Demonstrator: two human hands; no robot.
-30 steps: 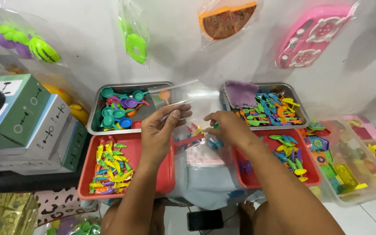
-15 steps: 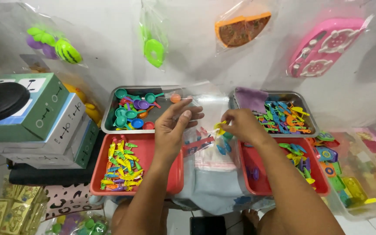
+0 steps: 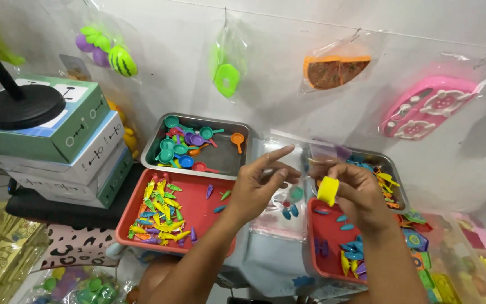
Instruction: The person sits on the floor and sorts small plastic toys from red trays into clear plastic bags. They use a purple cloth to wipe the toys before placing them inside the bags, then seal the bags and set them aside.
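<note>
My left hand [image 3: 260,188] pinches the rim of a clear plastic bag [image 3: 277,222], with its index finger stretched out to the right. My right hand [image 3: 358,197] is just right of it and holds a small yellow toy piece [image 3: 328,190] at the bag's mouth. A few small blue and teal pieces [image 3: 289,211] lie inside the bag. The bag hangs between a red tray [image 3: 201,205] of small colourful pieces on the left and another red tray [image 3: 327,225] on the right.
A metal tray [image 3: 226,160] of toy pans and spoons sits behind the left red tray; another metal tray [image 3: 392,169] is behind my right hand. Stacked boxes [image 3: 68,141] under a black stand base [image 3: 22,106] are at left. Bagged toys [image 3: 226,73] hang on the wall.
Both hands have lifted the bag's mouth higher. My right hand now holds a yellow piece at the opening. The view has shifted left and closer.
</note>
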